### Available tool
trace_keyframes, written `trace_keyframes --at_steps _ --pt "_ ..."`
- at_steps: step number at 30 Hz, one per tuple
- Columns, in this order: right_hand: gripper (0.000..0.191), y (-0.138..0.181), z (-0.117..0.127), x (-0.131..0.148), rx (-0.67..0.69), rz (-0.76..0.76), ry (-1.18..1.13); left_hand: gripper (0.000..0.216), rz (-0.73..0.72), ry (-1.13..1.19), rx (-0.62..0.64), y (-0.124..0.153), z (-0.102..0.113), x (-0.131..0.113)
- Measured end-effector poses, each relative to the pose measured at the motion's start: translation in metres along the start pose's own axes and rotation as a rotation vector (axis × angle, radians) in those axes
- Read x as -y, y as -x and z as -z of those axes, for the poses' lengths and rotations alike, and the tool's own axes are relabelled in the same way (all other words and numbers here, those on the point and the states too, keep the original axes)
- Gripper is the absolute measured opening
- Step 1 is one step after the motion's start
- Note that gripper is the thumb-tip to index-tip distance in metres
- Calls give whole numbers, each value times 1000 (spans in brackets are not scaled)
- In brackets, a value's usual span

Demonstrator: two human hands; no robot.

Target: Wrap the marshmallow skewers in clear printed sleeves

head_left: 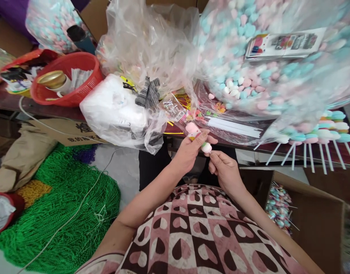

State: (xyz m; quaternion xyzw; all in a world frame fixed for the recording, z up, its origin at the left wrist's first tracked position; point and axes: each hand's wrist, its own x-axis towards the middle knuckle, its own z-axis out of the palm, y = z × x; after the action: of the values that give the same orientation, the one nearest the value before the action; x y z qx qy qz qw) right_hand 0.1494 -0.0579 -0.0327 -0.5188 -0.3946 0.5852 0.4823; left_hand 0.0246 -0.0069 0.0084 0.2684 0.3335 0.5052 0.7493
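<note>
My left hand (187,152) is closed around a marshmallow skewer (206,147), its fingers covering the middle. A pink marshmallow shows at the skewer's far end and a whitish one at the near end, with bits of colour between. At the near end, my right hand (224,169) pinches with thumb and forefinger where the stick comes out; little of the stick is visible. Just beyond the hands, white sticks (234,127) and ring-shaped gummy candies (219,107) lie on clear plastic. Loose pink, white and blue marshmallows (244,85) spill from a large bag behind them.
Several loaded skewers (314,137) lie at the table's right edge, sticks overhanging. A stack of printed bags (283,45) rests on the marshmallow bag. A red basket (86,85) stands left. Below are a cardboard box (314,220) holding wrapped skewers and a green string pile (66,205).
</note>
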Motion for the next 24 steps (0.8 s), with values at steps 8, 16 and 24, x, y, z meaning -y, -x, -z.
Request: trace_keyframes --at_steps 8,16,24 --pt "31 1 2 1 31 -22 60 40 -107 27 -24 -4 10 -25" --pt "35 1 -1 4 -17 19 125 39 -8 -72 -8 -2 5 2" --pt "34 2 -1 6 117 -93 28 50 -113 0 26 -4 16 -27"
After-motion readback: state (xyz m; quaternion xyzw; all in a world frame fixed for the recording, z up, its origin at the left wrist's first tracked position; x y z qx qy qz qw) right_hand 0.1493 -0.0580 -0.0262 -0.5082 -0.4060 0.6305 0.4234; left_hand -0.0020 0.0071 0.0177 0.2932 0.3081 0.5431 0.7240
